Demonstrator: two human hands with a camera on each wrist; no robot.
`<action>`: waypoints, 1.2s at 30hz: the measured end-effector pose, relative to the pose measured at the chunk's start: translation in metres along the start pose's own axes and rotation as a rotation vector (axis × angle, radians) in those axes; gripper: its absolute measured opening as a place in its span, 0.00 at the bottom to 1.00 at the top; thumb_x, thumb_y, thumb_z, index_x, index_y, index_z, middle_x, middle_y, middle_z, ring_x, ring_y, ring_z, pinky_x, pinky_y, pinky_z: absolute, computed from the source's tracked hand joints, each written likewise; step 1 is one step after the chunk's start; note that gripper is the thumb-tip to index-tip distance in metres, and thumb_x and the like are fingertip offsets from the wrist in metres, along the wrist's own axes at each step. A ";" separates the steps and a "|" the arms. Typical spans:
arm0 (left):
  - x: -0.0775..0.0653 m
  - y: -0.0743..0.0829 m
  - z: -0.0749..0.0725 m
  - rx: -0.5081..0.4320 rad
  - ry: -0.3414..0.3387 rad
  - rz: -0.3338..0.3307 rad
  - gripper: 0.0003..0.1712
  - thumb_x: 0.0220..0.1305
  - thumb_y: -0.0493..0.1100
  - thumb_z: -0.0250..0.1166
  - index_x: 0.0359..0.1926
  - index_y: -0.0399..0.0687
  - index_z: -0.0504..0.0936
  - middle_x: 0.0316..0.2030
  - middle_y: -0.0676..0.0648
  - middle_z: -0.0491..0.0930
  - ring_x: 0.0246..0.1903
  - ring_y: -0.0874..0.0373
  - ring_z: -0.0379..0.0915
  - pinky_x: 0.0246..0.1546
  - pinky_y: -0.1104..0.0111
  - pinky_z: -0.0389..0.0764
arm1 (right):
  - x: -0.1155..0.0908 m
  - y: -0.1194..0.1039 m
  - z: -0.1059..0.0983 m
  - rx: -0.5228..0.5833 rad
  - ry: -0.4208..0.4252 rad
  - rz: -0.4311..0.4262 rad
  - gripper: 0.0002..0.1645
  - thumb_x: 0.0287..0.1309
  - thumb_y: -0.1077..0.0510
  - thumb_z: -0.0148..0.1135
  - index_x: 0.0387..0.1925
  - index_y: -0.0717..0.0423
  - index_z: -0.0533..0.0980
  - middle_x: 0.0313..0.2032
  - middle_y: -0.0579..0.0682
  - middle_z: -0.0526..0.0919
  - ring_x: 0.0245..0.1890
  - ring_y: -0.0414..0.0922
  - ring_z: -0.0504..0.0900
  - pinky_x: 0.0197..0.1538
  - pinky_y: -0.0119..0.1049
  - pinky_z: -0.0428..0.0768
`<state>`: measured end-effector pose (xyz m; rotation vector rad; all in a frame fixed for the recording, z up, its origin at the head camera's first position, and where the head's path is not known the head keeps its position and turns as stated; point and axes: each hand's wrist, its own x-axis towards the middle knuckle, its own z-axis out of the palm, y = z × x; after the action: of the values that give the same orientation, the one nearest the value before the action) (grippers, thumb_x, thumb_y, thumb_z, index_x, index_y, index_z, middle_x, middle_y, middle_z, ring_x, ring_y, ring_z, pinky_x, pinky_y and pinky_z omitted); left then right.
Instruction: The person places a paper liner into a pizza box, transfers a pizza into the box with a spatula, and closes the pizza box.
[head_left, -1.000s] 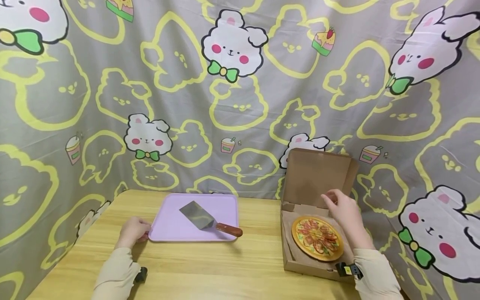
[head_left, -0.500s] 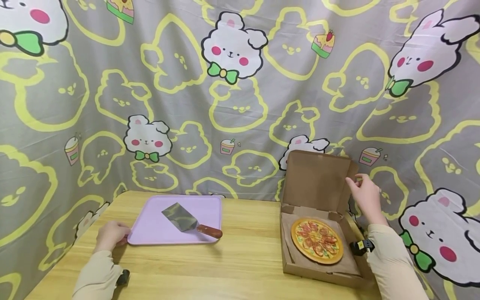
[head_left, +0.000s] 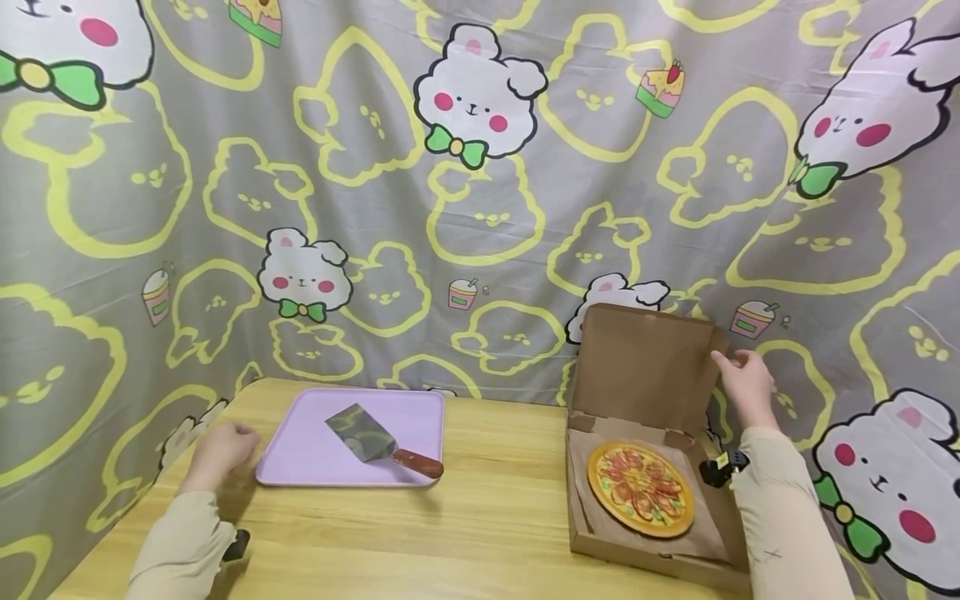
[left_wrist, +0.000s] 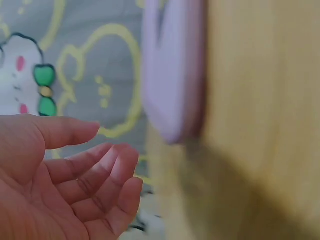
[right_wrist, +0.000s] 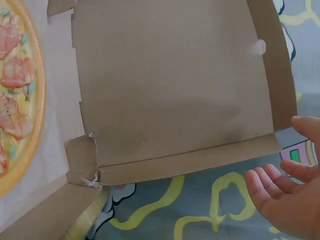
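My left hand (head_left: 221,454), fingers loosely bent and holding nothing, is just off the near left corner of a lilac tray (head_left: 300,450). A gap shows between its fingertips and the tray corner (left_wrist: 172,100) in the left wrist view. On the tray lies a wide-bladed metal spatula (head_left: 362,433), its wooden handle reaching over the right rim. My right hand (head_left: 748,387) is at the right edge of the raised lid (head_left: 645,367) of a cardboard pizza box. Thumb and fingers are spread apart beside the lid's corner (right_wrist: 280,140). A pizza (head_left: 641,487) lies on paper inside the box.
The wooden table (head_left: 487,517) stretches between tray and box. A patterned grey curtain (head_left: 495,267) hangs close behind and along both sides, right behind the lid. Dark wrist cameras are strapped to both wrists.
The tray with the spatula slid left with my left hand, which then let go of its corner. My right hand moved from over the box to the right edge of the lid.
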<state>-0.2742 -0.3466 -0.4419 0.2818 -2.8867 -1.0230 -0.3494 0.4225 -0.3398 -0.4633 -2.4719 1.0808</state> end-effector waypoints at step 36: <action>0.002 0.261 0.005 -0.008 0.116 0.465 0.17 0.67 0.46 0.58 0.49 0.39 0.82 0.41 0.37 0.86 0.40 0.44 0.81 0.44 0.54 0.80 | 0.013 -0.001 0.014 0.173 0.040 0.080 0.39 0.70 0.46 0.45 0.72 0.66 0.54 0.69 0.68 0.61 0.68 0.62 0.62 0.66 0.54 0.69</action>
<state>-0.3158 -0.1451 -0.2811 -0.3078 -2.6505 -0.8956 -0.3682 0.4189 -0.3449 -0.5282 -2.3173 1.2914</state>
